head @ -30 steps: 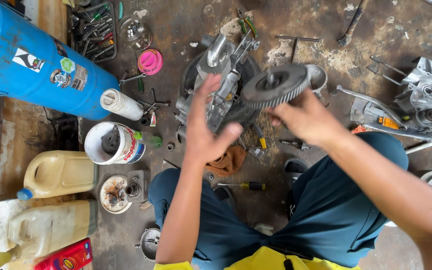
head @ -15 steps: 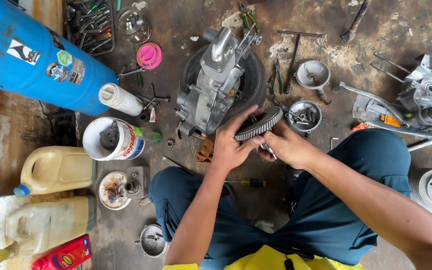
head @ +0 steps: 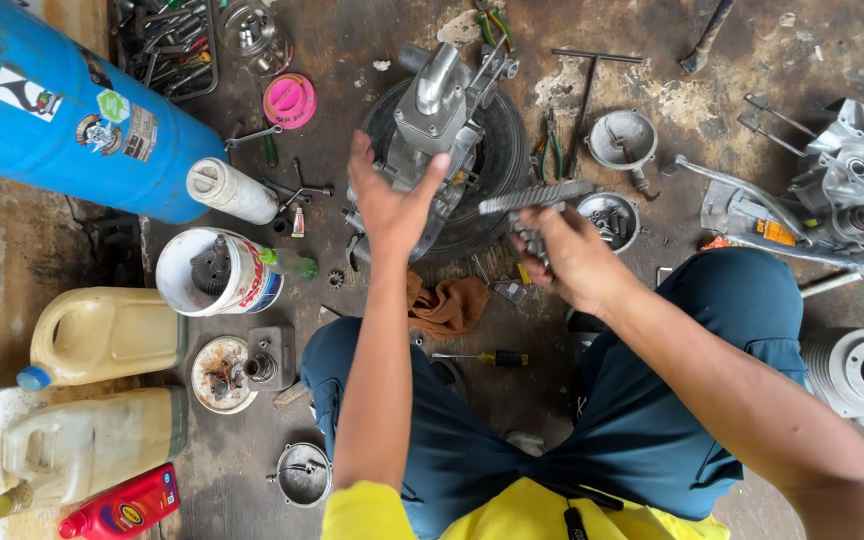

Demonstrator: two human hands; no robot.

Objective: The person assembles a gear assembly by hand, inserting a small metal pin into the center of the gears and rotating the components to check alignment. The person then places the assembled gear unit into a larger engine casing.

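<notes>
Dull grey toothed metal gear (head: pixel 537 197) in the right hand (head: pixel 577 260); cast matt-metal engine case (head: pixel 432 150) under the left hand (head: pixel 392 205); crumpled brown cloth rag (head: pixel 449 305) just below, on rough, stained concrete floor (head: pixel 652 60).

Bare floor (head: pixel 722 60) lies open beyond the engine block (head: pixel 432 130), while pliers (head: pixel 550 140), metal bowls (head: pixel 622 140) and a blue cylinder (head: pixel 62 110) crowd its sides.

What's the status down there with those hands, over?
Left hand open on the grey metal engine block. Right hand gripping a toothed metal gear. Brown rag lying below, clear.
</notes>
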